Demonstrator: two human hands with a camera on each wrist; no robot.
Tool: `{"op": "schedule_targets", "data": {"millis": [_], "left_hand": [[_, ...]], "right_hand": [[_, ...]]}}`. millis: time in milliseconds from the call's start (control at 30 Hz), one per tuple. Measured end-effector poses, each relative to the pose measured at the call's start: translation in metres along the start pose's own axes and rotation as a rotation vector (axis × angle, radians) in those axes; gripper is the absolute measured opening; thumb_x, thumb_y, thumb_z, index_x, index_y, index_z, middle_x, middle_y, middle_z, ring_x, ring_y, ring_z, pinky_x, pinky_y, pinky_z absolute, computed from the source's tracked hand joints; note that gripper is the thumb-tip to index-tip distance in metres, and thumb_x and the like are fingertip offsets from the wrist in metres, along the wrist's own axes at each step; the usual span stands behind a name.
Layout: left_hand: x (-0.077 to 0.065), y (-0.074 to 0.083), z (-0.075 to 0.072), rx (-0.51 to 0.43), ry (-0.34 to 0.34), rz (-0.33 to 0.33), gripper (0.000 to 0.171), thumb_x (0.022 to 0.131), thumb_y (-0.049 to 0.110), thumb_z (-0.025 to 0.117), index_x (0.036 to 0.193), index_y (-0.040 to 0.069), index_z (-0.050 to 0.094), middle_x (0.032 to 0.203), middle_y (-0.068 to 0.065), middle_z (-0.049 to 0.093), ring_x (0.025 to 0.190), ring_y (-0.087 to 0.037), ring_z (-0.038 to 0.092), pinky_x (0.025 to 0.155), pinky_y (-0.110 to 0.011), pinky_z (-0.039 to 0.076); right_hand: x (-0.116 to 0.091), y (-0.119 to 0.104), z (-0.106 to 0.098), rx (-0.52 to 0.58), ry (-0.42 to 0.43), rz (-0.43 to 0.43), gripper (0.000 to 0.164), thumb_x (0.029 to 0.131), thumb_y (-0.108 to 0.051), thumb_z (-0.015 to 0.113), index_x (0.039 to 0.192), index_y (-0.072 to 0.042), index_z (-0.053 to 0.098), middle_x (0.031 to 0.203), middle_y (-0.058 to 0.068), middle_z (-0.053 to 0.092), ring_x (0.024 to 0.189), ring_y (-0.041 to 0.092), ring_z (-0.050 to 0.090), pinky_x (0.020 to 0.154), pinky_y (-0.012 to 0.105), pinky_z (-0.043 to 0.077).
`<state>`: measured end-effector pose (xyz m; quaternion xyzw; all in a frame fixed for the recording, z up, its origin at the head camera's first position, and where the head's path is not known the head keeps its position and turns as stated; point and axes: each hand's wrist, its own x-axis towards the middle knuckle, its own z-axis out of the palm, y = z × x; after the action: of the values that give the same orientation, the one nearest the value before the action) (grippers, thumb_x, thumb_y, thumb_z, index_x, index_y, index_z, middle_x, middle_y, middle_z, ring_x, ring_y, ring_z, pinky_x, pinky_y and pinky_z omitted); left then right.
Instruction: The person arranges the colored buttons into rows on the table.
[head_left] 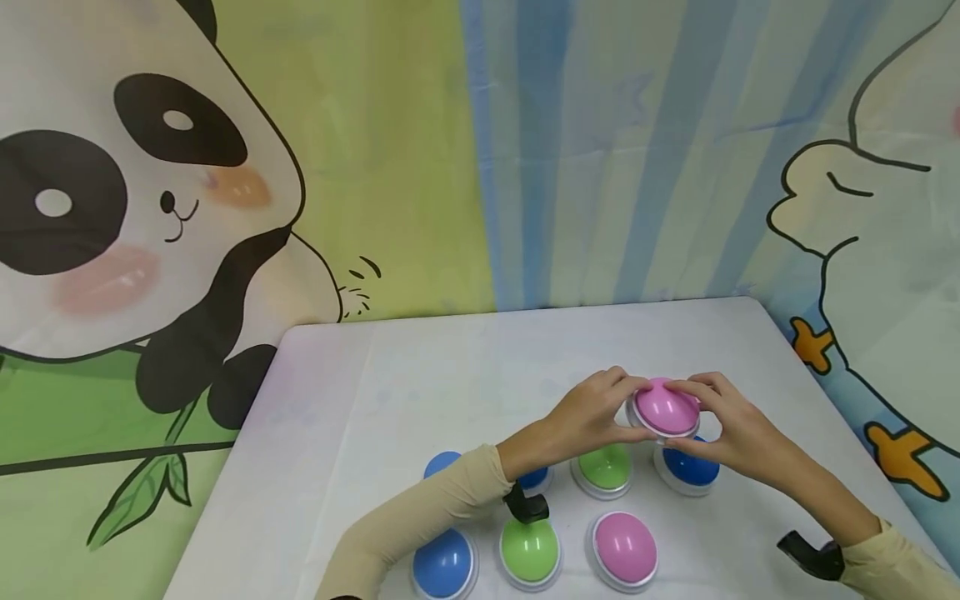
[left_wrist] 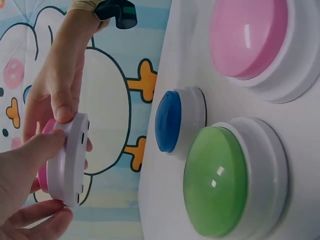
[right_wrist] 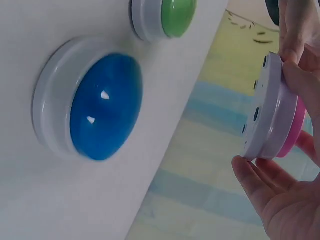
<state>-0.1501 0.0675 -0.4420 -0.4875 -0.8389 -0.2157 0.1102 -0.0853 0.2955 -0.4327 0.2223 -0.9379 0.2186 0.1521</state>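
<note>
Both hands hold a pink buzzer button with a white base, raised over the table. My left hand grips its left rim between thumb and fingers. On the opposite rim, my right hand has its thumb low and fingers on top. The wrist views show the held buzzer edge-on, with dark round spots on its flat white underside. Just below the right hand sits a blue buzzer. A green buzzer stands to its left, below the left hand.
Nearer on the white table stand a blue buzzer, a green one and a pink one. The left forearm partly covers two more blue buzzers, one at left. A printed cloth hangs behind the table.
</note>
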Motion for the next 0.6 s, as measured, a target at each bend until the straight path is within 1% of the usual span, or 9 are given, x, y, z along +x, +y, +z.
{"op": "schedule_targets", "data": {"millis": [100,200,267,333,400,500,567,600], "left_hand": [[0.014,0.003,0.005,-0.019,-0.011,0.023,0.068,0.08,0.05,0.075,0.134,0.015,0.053,0.11,0.003,0.058,0.093,0.0,0.054,0.082,0.0,0.041],[0.022,0.008,0.01,-0.051,-0.039,0.033,0.067,0.081,0.049,0.074,0.134,0.014,0.052,0.111,0.002,0.057,0.093,0.001,0.054,0.083,0.001,0.041],[0.024,0.012,0.011,-0.062,-0.063,0.034,0.067,0.081,0.05,0.074,0.134,0.015,0.053,0.111,0.003,0.057,0.091,0.002,0.055,0.081,0.002,0.041],[0.024,0.017,0.013,-0.064,-0.086,0.038,0.066,0.081,0.051,0.073,0.133,0.016,0.053,0.11,0.003,0.056,0.089,0.003,0.054,0.08,0.002,0.04],[0.021,0.023,0.014,-0.059,-0.097,0.05,0.066,0.08,0.052,0.073,0.132,0.016,0.054,0.11,0.004,0.056,0.088,0.003,0.054,0.079,0.003,0.04],[0.015,0.034,0.016,-0.037,-0.093,0.077,0.065,0.079,0.053,0.074,0.13,0.016,0.055,0.107,0.005,0.056,0.087,0.004,0.053,0.079,0.003,0.04],[0.012,0.042,0.016,-0.017,-0.083,0.103,0.066,0.078,0.053,0.074,0.129,0.015,0.055,0.105,0.006,0.056,0.085,0.005,0.051,0.078,0.002,0.039],[0.01,0.046,0.016,-0.002,-0.079,0.117,0.067,0.078,0.054,0.074,0.129,0.015,0.055,0.104,0.006,0.056,0.084,0.005,0.05,0.077,0.002,0.039]], "right_hand": [[-0.005,0.009,-0.008,-0.02,0.023,0.003,0.08,0.056,-0.021,0.094,0.127,-0.01,0.06,0.111,0.008,0.054,0.093,0.019,0.058,0.065,0.019,0.058],[-0.012,0.015,-0.013,-0.026,0.037,0.015,0.08,0.055,-0.02,0.095,0.126,-0.01,0.06,0.11,0.007,0.054,0.096,0.006,0.054,0.065,0.014,0.055],[-0.017,0.017,-0.015,-0.027,0.037,0.021,0.079,0.054,-0.021,0.095,0.123,-0.01,0.06,0.109,0.006,0.055,0.097,-0.005,0.048,0.067,0.013,0.055],[-0.023,0.016,-0.017,-0.027,0.03,0.025,0.078,0.053,-0.024,0.096,0.12,-0.009,0.06,0.108,0.005,0.056,0.096,-0.012,0.043,0.068,0.013,0.054],[-0.029,0.013,-0.019,-0.032,0.014,0.03,0.078,0.051,-0.026,0.096,0.118,-0.01,0.059,0.108,0.003,0.056,0.096,-0.014,0.042,0.067,0.014,0.055],[-0.04,0.005,-0.021,-0.029,-0.023,0.051,0.084,0.051,-0.028,0.096,0.121,-0.007,0.055,0.111,0.003,0.054,0.098,-0.017,0.039,0.065,0.02,0.058],[-0.048,0.0,-0.023,-0.018,-0.054,0.075,0.09,0.051,-0.029,0.096,0.126,-0.006,0.051,0.114,0.004,0.053,0.1,-0.019,0.035,0.065,0.028,0.06],[-0.052,-0.003,-0.025,-0.018,-0.069,0.089,0.093,0.051,-0.03,0.096,0.128,-0.006,0.049,0.114,0.005,0.053,0.1,-0.018,0.036,0.064,0.029,0.06]]}}
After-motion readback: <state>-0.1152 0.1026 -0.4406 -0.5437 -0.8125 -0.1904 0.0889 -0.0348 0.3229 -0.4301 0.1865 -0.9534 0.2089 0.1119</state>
